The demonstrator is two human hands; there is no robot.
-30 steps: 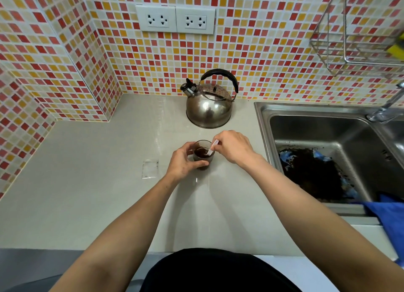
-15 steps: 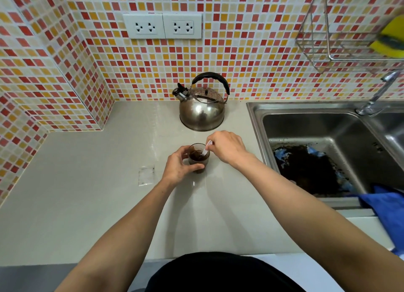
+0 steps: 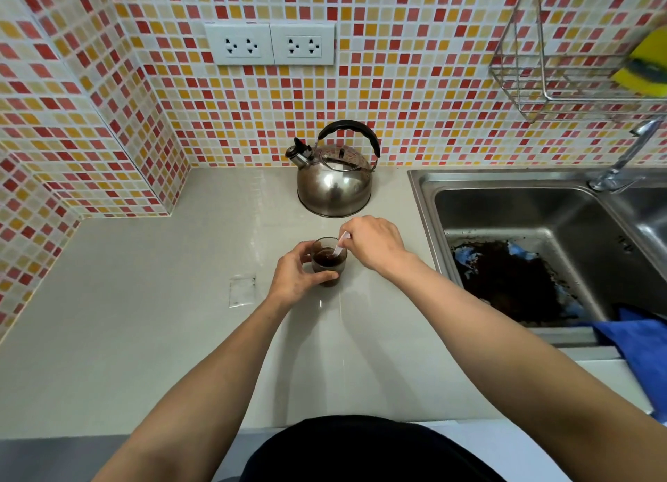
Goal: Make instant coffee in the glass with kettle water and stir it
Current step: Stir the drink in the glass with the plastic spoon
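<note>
A small glass (image 3: 328, 261) holding dark coffee stands on the beige counter (image 3: 144, 337). My left hand (image 3: 297, 277) wraps around its left and front side. My right hand (image 3: 373, 241) hovers over the glass's right rim, pinching a small white spoon (image 3: 340, 245) whose lower end dips into the coffee. Behind the glass, by the tiled wall, sits the steel kettle (image 3: 334, 182) with a black handle, lid on.
An empty clear sachet (image 3: 242, 289) lies on the counter left of the glass. The steel sink (image 3: 523, 207) to the right holds dark grounds; a blue cloth (image 3: 642, 340) drapes its front edge. A wire rack (image 3: 563, 84) with a yellow sponge hangs above the tap (image 3: 628, 153).
The spoon has shifted a little inside the glass as my right hand moves it. The view has tilted upward, showing more wall. My left hand keeps its hold.
</note>
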